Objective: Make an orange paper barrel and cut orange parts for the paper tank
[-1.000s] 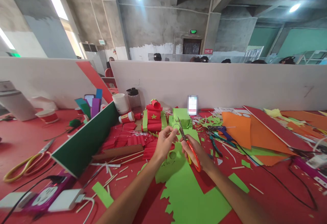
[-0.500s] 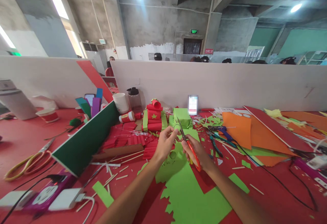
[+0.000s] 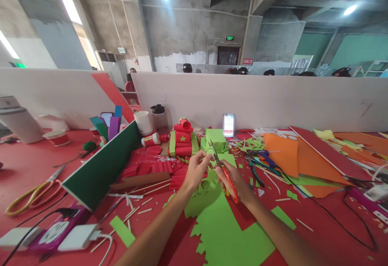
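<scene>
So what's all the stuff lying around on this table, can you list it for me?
Table: one, red, spans the whole view.
Green paper sheet: one, jagged-edged, under the hands.
Small green paper piece: one, pinched in the left hand.
Red-handled scissors: one, in the right hand, blades at the paper piece.
Red paper model: one, with a yellow star, behind the hands.
Green box: one, beside the model.
Orange sheets: several, at right.
Yellow-handled scissors: one, at left.
Dark green board: one, leaning, left of centre.
White paper cups: one stack, by the partition.
Power strip: one, white and purple, near left corner.
Left hand: closed on the paper piece.
Right hand: gripping the scissors.
</scene>
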A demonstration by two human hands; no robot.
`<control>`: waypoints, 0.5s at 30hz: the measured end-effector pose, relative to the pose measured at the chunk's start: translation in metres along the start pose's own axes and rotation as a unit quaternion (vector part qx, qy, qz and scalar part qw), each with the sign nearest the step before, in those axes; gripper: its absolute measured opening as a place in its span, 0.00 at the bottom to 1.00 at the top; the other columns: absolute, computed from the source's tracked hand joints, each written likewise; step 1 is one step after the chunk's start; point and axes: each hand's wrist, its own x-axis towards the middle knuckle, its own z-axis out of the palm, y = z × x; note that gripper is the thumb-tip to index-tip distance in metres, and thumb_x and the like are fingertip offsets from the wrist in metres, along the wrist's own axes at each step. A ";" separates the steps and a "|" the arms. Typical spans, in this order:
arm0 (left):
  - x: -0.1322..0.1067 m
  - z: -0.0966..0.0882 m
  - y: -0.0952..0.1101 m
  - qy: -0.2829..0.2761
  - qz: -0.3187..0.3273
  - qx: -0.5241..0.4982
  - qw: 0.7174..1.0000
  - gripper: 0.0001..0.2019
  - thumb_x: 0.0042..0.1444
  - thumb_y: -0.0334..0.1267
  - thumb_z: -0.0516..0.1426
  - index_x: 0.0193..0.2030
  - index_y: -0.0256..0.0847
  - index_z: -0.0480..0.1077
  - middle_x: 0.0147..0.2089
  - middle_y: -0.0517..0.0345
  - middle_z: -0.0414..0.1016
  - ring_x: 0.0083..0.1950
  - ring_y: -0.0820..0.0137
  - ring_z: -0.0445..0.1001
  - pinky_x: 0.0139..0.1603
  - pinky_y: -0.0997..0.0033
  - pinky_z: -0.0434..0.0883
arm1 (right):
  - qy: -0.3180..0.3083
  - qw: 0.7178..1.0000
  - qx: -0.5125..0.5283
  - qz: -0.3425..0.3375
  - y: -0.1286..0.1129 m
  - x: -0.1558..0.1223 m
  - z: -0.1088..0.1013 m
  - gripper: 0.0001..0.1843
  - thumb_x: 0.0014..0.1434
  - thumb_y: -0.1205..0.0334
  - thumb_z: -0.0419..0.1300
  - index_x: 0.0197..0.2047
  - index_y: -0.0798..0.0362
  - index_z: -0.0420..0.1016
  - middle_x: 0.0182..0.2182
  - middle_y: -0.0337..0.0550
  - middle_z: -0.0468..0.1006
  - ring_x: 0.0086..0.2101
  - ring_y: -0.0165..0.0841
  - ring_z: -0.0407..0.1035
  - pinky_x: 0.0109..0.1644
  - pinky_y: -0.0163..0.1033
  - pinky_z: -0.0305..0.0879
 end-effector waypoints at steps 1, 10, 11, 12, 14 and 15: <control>0.000 0.000 0.000 0.000 0.000 0.000 1.000 0.15 0.58 0.49 0.58 0.30 0.39 0.64 0.32 0.59 0.73 0.28 0.74 0.72 0.28 0.75 0.66 | 0.001 1.000 0.001 0.000 0.000 0.000 0.000 0.20 0.61 0.40 0.55 0.40 0.48 0.66 0.23 0.34 0.67 0.17 0.28 0.62 0.19 0.32 0.60; 0.001 -0.001 0.000 0.008 -0.007 -0.008 1.000 0.15 0.57 0.48 0.59 0.30 0.39 0.63 0.31 0.60 0.73 0.27 0.75 0.70 0.27 0.76 0.64 | -0.002 1.000 -0.002 0.004 0.000 -0.001 0.000 0.19 0.62 0.40 0.55 0.40 0.49 0.66 0.21 0.32 0.67 0.15 0.26 0.60 0.16 0.30 0.56; 0.001 -0.001 0.000 0.009 -0.007 -0.008 1.000 0.15 0.57 0.48 0.59 0.30 0.39 0.63 0.31 0.61 0.73 0.27 0.75 0.70 0.27 0.76 0.64 | -0.004 1.000 -0.003 0.003 -0.001 -0.001 -0.001 0.19 0.62 0.40 0.55 0.39 0.49 0.66 0.22 0.32 0.67 0.15 0.26 0.59 0.16 0.30 0.55; 0.001 -0.002 0.000 0.009 -0.008 -0.008 1.000 0.15 0.57 0.48 0.59 0.30 0.39 0.63 0.31 0.61 0.72 0.27 0.75 0.70 0.28 0.76 0.64 | -0.004 1.000 -0.004 0.003 -0.002 -0.002 -0.001 0.19 0.62 0.41 0.55 0.39 0.49 0.65 0.22 0.32 0.67 0.15 0.26 0.59 0.16 0.29 0.55; 0.001 -0.002 0.001 0.008 -0.006 -0.006 1.000 0.15 0.58 0.48 0.58 0.30 0.39 0.63 0.31 0.61 0.72 0.28 0.75 0.69 0.28 0.76 0.65 | -0.003 1.000 -0.004 0.002 -0.002 -0.002 -0.001 0.19 0.62 0.41 0.55 0.38 0.49 0.65 0.22 0.32 0.67 0.15 0.25 0.58 0.16 0.29 0.54; 0.001 -0.003 0.001 0.008 -0.005 -0.005 1.000 0.15 0.58 0.48 0.58 0.30 0.39 0.63 0.31 0.61 0.71 0.28 0.75 0.69 0.28 0.76 0.65 | -0.003 1.000 -0.004 0.002 -0.003 -0.002 0.000 0.19 0.62 0.41 0.55 0.38 0.50 0.65 0.21 0.32 0.67 0.15 0.25 0.58 0.16 0.28 0.54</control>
